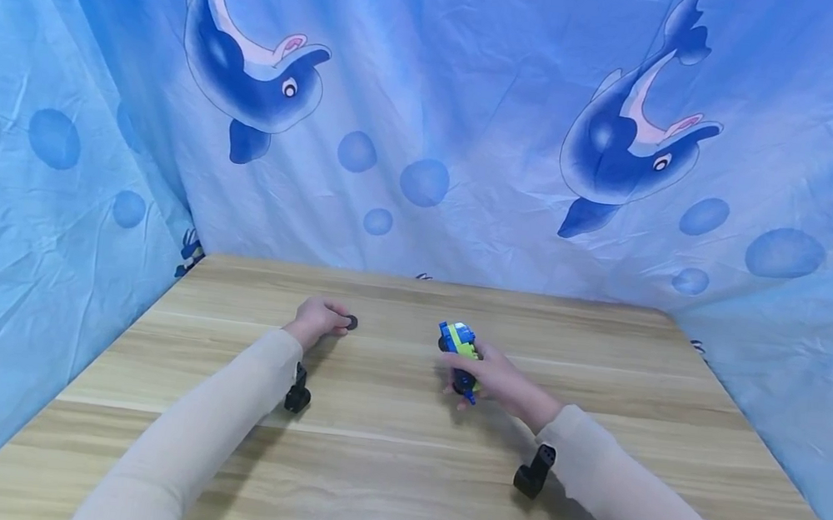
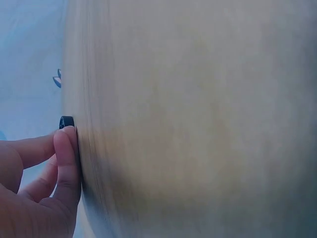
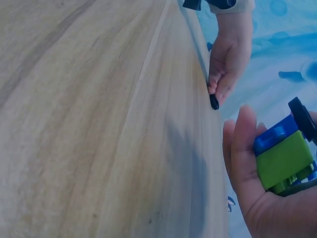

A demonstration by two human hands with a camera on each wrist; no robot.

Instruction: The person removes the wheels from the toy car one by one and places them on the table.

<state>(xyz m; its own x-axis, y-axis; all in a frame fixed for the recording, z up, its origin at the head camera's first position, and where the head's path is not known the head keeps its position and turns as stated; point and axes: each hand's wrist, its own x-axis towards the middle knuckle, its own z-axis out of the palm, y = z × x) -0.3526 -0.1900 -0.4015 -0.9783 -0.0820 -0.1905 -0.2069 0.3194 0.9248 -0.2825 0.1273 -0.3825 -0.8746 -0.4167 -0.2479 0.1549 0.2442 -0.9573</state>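
Between thumb and fingers my left hand pinches a small round black wheel, low over the far left part of the table. The left wrist view shows the same wheel at the fingertips. My right hand grips a blue and lime-green toy car built of blocks, with black wheels on it. Seen from the right wrist, the car's green block lies in the palm, fingers curled round the body. Part of the car is hidden behind that hand.
A wood-grain table spreads under both arms. Behind it hangs a blue curtain with dolphins and bubbles, meeting the table's far edge. Black wrist cameras, one on the left sleeve and one on the right, hang close over the tabletop.
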